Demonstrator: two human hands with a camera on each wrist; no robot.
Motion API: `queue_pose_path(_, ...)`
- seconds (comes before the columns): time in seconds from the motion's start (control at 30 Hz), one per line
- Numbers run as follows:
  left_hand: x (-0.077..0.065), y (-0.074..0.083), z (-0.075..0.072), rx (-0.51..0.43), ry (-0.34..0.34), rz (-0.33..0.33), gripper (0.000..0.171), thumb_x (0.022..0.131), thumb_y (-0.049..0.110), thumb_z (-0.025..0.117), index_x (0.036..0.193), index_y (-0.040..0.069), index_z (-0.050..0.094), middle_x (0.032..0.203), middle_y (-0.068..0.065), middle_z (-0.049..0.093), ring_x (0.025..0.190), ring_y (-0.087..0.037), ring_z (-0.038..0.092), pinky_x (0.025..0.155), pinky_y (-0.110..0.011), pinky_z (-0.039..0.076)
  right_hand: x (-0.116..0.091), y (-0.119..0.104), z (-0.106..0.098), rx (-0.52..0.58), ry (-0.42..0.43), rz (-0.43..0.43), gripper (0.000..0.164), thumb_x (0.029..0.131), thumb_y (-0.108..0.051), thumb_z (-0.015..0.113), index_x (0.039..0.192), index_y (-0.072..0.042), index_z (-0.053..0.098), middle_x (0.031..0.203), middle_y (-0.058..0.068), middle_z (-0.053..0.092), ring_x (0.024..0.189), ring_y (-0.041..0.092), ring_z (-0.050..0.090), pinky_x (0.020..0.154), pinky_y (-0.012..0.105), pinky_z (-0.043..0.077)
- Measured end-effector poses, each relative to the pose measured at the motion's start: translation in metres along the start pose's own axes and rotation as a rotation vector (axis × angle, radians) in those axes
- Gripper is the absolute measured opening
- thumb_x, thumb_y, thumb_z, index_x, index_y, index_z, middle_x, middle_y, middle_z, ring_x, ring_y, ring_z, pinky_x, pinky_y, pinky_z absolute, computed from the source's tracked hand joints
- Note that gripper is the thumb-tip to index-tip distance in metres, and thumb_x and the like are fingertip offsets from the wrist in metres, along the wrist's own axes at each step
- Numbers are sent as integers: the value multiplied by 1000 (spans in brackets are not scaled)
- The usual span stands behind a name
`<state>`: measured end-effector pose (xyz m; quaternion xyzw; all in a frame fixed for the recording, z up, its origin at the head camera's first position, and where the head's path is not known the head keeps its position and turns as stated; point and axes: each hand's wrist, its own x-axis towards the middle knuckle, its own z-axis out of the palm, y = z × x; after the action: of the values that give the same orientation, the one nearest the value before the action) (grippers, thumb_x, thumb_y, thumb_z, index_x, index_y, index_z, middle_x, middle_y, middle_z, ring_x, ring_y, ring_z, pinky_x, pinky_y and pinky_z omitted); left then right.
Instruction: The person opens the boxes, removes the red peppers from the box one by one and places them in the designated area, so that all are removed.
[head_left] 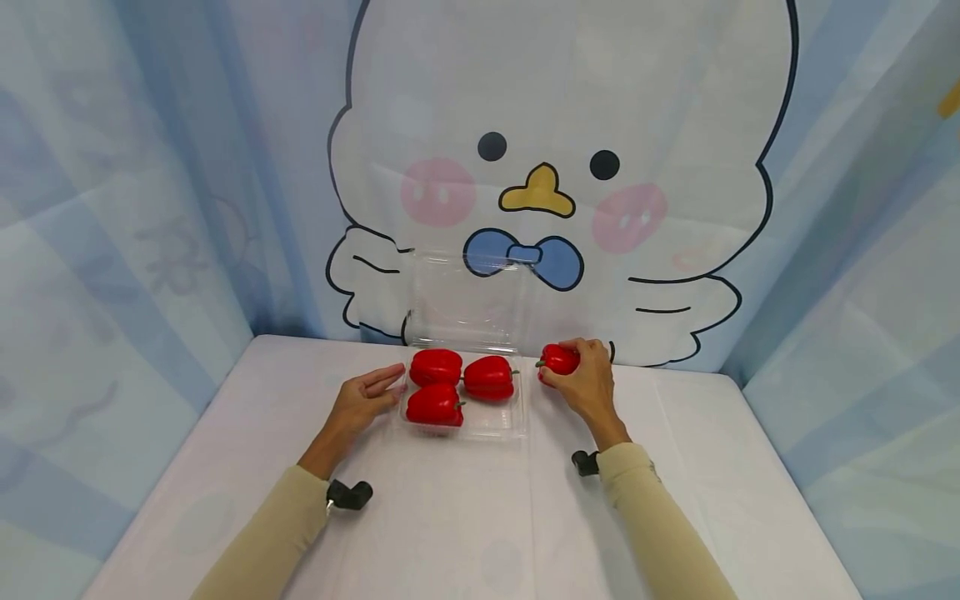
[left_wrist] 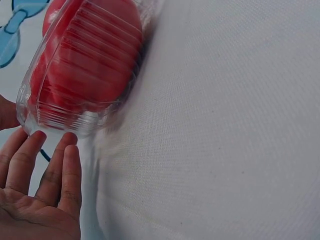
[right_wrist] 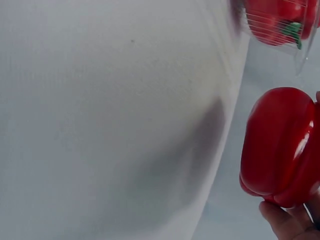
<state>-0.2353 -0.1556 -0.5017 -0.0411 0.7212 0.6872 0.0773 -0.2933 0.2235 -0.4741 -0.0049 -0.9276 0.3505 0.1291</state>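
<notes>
The left hand (head_left: 367, 400) sets its straight, slightly parted fingers against the left side of the clear plastic box (head_left: 498, 423), it seems to keep it steady, while the lid (head_left: 465, 300) stands raised at the far side, leaving open the box where three peppers (head_left: 489, 379) lie. Just to the right of the box, the right hand (head_left: 591, 383) pinches the fourth pepper (head_left: 559, 358) between thumb and fingers, around the body, probably because this part gives more hold than the small stem (head_left: 540, 363). This pepper is deep red and glossy, with rounded lobes divided by a groove, and its green stem points toward the box.
</notes>
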Motion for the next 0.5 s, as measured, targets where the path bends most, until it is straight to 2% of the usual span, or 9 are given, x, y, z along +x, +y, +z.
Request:
queue_pose_path(0.23, 2, -4, 0, -6, 7, -4, 56, 103, 5, 67, 157, 11, 53, 161, -9, 54, 142, -31, 60, 111, -32, 50, 5, 7, 12, 3, 0, -13, 58, 86, -29, 86, 135, -6, 64, 136, 20, 56, 131, 39, 51, 107, 59, 57)
queue_pose_path(0.5, 1, -3, 0, -19, 4, -4, 57, 103, 4, 67, 157, 11, 52, 161, -9, 54, 143, -31, 60, 110, -32, 51, 4, 10, 17, 9, -28, 16, 60, 85, -28, 87, 136, -6, 63, 138, 19, 54, 133, 38, 50, 110, 58, 55)
